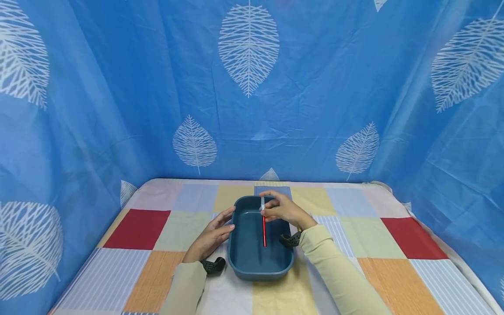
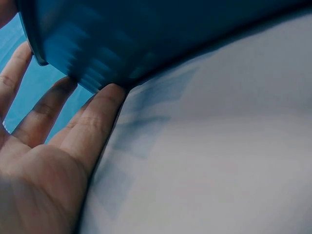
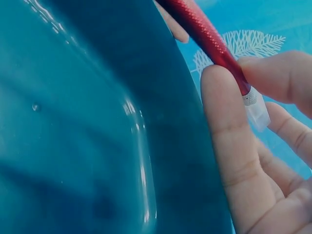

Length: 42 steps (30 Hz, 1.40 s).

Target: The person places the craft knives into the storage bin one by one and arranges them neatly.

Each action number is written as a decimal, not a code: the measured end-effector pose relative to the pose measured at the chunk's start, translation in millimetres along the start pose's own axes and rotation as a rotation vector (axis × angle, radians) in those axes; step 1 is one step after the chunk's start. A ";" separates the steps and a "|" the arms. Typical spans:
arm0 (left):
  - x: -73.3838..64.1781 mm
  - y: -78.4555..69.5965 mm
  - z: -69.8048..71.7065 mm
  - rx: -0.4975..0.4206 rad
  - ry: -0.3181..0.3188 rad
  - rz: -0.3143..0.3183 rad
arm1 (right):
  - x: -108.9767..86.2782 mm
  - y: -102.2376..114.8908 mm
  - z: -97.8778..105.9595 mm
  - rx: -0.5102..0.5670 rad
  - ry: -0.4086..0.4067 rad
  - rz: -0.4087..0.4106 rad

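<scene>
A dark teal plastic bin (image 1: pixel 252 276) stands on the table in the head view. Over its inside, my right hand (image 1: pixel 284 210) pinches a red craft knife (image 1: pixel 264 232) near its capped end, between thumb and fingers. Up close in the right wrist view, the knife has a knurled red handle (image 3: pixel 197 24), a silver collar and a clear cap (image 3: pixel 258 114). The knife's red end points toward the near side of the bin. My left hand (image 1: pixel 214 234) rests its extended fingers (image 2: pixel 97 114) against the bin's left outer wall.
A patchwork cloth (image 1: pixel 189 232) in red, orange, cream and striped squares covers the table. Behind the bin lies a flat blue patch (image 1: pixel 283 190). Blue curtains (image 1: pixel 252 122) with white leaf prints enclose the back and both sides. Dark wrist bands (image 1: pixel 214 265) sit near both hands.
</scene>
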<state>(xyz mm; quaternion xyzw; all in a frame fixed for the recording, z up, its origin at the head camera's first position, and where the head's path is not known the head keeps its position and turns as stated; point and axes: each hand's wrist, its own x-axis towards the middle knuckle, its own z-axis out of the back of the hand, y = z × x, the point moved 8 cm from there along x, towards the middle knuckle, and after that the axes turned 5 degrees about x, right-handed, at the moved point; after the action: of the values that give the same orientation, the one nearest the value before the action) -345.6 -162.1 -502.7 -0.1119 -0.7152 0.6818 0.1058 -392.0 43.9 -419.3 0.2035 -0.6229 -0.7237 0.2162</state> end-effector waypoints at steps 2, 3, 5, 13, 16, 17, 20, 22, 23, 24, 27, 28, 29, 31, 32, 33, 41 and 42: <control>0.0 0.2 0.5 0.006 -0.004 0.000 | 1.3 -0.7 -1.3 -0.009 -0.001 -0.002; 0.1 0.4 0.8 0.003 -0.007 0.006 | 2.0 -1.2 -1.9 -0.012 -0.001 -0.002; 0.3 0.8 1.4 0.000 -0.009 0.011 | 3.3 -1.8 -3.4 -0.014 0.000 -0.003; -0.1 0.2 1.1 0.005 0.003 0.014 | 10.9 -3.7 -10.7 0.005 0.009 -0.011; -0.1 -0.4 1.1 0.002 0.001 0.013 | 14.2 -5.6 -14.3 0.000 0.011 -0.019; -0.1 -0.4 1.4 -0.001 -0.003 0.016 | 15.3 -6.2 -15.7 -0.001 0.011 -0.021; 0.5 0.0 2.3 0.001 -0.013 0.024 | 18.2 -8.0 -19.7 -0.005 0.012 -0.035; 1.0 0.3 2.7 0.002 -0.016 0.026 | 20.1 -8.8 -22.5 -0.006 0.015 -0.042; 1.3 0.4 2.8 0.001 -0.014 0.026 | 21.0 -9.3 -23.8 -0.009 0.015 -0.047; 1.6 0.2 2.8 0.000 -0.011 0.024 | 21.9 -9.8 -25.1 -0.012 0.017 -0.052; 2.3 -0.8 1.9 -0.002 0.003 0.013 | 24.2 -11.5 -28.6 -0.016 0.015 -0.074; 2.4 -1.0 1.8 -0.001 0.005 0.011 | 25.2 -12.2 -29.7 -0.017 0.012 -0.083; 2.7 -1.1 1.7 0.002 0.007 0.009 | 26.1 -13.1 -30.9 -0.018 0.010 -0.093; 3.3 -1.1 1.6 0.003 0.010 0.006 | 28.7 -14.9 -33.3 -0.016 0.002 -0.110; 3.6 -0.9 1.7 0.001 0.010 0.005 | 30.1 -15.7 -34.7 -0.019 0.000 -0.115; 3.9 -0.7 1.8 0.002 0.011 0.005 | 31.6 -16.6 -36.2 -0.022 -0.003 -0.120; 3.7 1.1 2.5 -0.023 0.009 0.007 | 41.4 -25.3 -45.6 -0.053 -0.027 -0.181; 3.3 1.3 3.0 -0.025 0.006 0.009 | 42.5 -26.2 -47.0 -0.055 -0.026 -0.183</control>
<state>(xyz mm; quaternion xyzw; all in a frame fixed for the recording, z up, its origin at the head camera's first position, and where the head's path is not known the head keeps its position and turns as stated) -349.7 -163.9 -504.1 -0.1181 -0.7227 0.6730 0.1034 -402.1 -15.0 -453.0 0.2442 -0.5843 -0.7600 0.1465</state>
